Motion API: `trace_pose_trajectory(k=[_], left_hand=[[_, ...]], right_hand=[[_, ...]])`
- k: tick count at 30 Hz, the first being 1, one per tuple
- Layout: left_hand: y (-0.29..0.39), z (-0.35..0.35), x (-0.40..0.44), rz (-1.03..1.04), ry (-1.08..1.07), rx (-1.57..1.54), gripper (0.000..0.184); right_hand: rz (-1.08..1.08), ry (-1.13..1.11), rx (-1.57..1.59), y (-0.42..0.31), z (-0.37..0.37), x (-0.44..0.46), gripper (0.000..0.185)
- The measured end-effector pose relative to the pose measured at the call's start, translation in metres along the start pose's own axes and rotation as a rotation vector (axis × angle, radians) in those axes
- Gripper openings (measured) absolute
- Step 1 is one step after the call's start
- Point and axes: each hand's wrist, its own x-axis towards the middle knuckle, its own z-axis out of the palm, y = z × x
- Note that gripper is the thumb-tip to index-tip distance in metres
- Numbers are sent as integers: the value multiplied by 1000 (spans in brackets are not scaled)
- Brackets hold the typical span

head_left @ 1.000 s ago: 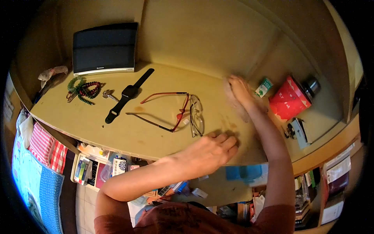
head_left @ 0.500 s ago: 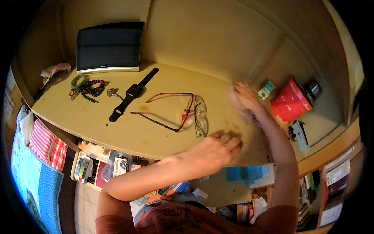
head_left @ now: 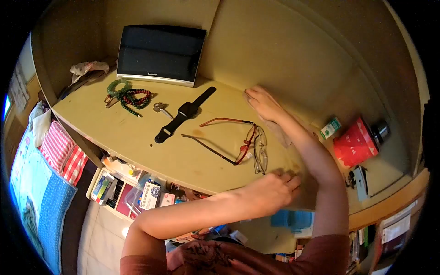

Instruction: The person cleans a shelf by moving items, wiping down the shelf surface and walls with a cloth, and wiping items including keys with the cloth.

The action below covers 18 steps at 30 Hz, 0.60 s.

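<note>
My right hand (head_left: 265, 104) is at the back of the yellowish desk surface, closed over a pale cloth (head_left: 277, 133) that shows under the palm and wrist. My left hand (head_left: 273, 193) rests at the desk's front edge, fingers curled down; what is under them, if anything, is hidden. Red-framed glasses (head_left: 244, 149) with open temples lie just beyond my left hand, beside clear-lensed glasses (head_left: 260, 149). Farther left are a black smartwatch (head_left: 187, 110), a key (head_left: 162, 109) and beaded bracelets (head_left: 133, 98).
A Lenovo tablet (head_left: 161, 54) stands at the back left, near a crumpled plastic bag (head_left: 89, 68). To the right are a green-white box (head_left: 330, 128), a red container (head_left: 355, 144) and a small white box (head_left: 361, 182). An open drawer (head_left: 106, 190) juts out below.
My right hand has moved left along the back of the desk with the cloth. The whole view has shifted, so the desk items appear farther right. My left hand stays near the front edge.
</note>
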Motion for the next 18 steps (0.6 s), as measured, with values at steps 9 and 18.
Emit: trace_pose_trajectory(k=[9, 18], left_hand=[[-2, -5, 0, 7, 36, -69, 37], [-1, -3, 2, 25, -18, -43, 44]], right_hand=[[97, 0, 49, -30, -21, -20, 48], [79, 107, -78, 24, -18, -66, 45]])
